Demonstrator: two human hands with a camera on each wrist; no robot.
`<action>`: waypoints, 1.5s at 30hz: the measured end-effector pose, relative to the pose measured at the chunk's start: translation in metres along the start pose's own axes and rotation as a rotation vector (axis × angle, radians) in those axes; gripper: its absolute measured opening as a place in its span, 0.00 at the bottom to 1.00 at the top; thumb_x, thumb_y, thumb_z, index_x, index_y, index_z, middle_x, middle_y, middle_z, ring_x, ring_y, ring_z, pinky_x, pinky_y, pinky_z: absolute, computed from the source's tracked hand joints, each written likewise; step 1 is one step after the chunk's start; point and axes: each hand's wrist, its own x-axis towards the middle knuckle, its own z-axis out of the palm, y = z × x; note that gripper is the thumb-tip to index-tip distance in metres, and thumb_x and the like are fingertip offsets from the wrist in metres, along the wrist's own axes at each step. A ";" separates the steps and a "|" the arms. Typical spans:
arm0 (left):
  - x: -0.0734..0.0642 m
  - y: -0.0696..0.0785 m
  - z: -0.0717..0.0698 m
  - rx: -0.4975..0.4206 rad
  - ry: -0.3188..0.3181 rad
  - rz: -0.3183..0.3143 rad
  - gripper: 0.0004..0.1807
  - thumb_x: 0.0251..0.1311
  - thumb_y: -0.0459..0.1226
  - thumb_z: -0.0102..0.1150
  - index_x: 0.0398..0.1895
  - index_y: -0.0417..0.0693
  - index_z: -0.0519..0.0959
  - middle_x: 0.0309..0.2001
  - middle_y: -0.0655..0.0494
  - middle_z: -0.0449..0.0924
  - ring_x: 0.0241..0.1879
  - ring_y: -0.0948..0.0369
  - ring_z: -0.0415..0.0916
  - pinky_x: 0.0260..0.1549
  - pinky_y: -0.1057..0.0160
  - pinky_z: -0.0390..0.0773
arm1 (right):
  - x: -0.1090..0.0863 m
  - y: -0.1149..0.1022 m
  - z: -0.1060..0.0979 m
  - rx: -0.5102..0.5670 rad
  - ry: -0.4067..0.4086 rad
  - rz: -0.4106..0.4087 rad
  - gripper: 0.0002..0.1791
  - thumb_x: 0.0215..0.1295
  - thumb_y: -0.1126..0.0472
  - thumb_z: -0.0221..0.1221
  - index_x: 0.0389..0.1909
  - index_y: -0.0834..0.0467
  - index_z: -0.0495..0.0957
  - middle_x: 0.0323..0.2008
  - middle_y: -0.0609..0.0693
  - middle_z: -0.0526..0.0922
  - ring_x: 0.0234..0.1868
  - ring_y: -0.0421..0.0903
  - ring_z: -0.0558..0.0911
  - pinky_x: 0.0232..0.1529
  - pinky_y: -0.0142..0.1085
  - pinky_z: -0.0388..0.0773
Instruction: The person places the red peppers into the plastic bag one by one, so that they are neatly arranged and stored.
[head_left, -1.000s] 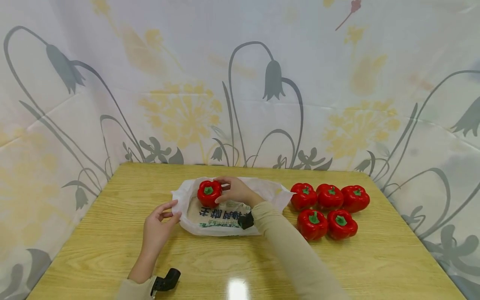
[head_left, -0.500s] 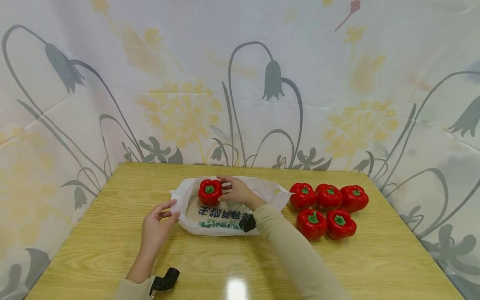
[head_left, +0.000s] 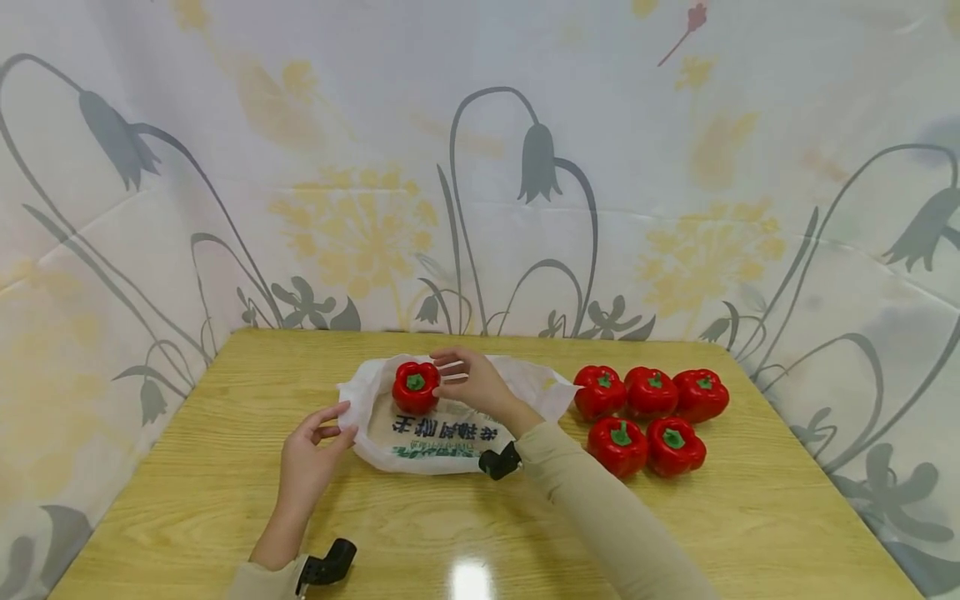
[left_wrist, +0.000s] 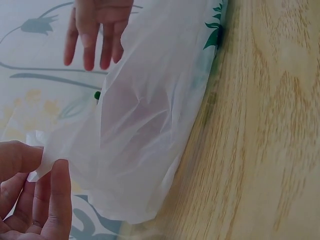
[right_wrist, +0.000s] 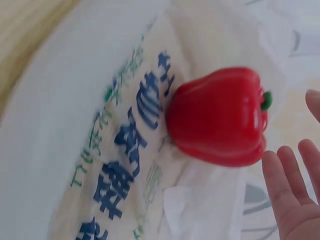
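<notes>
A red bell pepper (head_left: 416, 388) with a green stem stands at the left end inside a white plastic bag (head_left: 442, 463) printed with dark blue and green lettering. My left hand (head_left: 309, 454) pinches the bag's left edge between thumb and fingers; the left wrist view shows the thin film (left_wrist: 47, 162) between them. Just right of the pepper, my right hand (head_left: 476, 383) has its fingers spread and holds nothing. In the right wrist view the fingertips (right_wrist: 270, 159) are beside the top of the pepper (right_wrist: 217, 117). Through the bag in the left wrist view the pepper is only a faint shape.
To the right of the bag several more red bell peppers (head_left: 619, 447) stand in two rows on the wooden table (head_left: 420, 533). The bag's right corner comes close to the nearest of them. A flower-patterned cloth (head_left: 480, 208) hangs behind and beside the table.
My right hand has let go of the pepper; its fingers have straightened and moved slightly away from it. The left hand keeps its pinch on the bag. The view has shifted a little.
</notes>
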 end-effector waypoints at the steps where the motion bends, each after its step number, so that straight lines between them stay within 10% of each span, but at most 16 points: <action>1: 0.000 0.000 0.000 0.003 0.002 0.003 0.20 0.57 0.34 0.63 0.54 0.41 0.76 0.54 0.47 0.73 0.36 0.73 0.71 0.29 0.76 0.75 | -0.002 -0.002 0.001 0.016 -0.002 -0.012 0.27 0.54 0.73 0.63 0.57 0.63 0.71 0.52 0.61 0.74 0.52 0.57 0.75 0.46 0.39 0.77; 14: -0.003 -0.002 -0.003 -0.009 0.023 -0.005 0.19 0.57 0.32 0.63 0.53 0.42 0.77 0.48 0.45 0.75 0.33 0.74 0.73 0.28 0.72 0.77 | -0.045 -0.046 0.002 0.160 -0.028 -0.091 0.22 0.58 0.75 0.59 0.53 0.73 0.67 0.52 0.71 0.69 0.54 0.66 0.71 0.49 0.38 0.76; 45: -0.001 0.001 0.001 0.024 0.005 -0.021 0.19 0.57 0.31 0.62 0.54 0.42 0.77 0.50 0.47 0.74 0.34 0.73 0.71 0.28 0.73 0.76 | -0.101 -0.025 -0.032 0.189 0.084 -0.305 0.17 0.52 0.79 0.61 0.44 0.74 0.72 0.44 0.70 0.74 0.45 0.44 0.79 0.49 0.49 0.74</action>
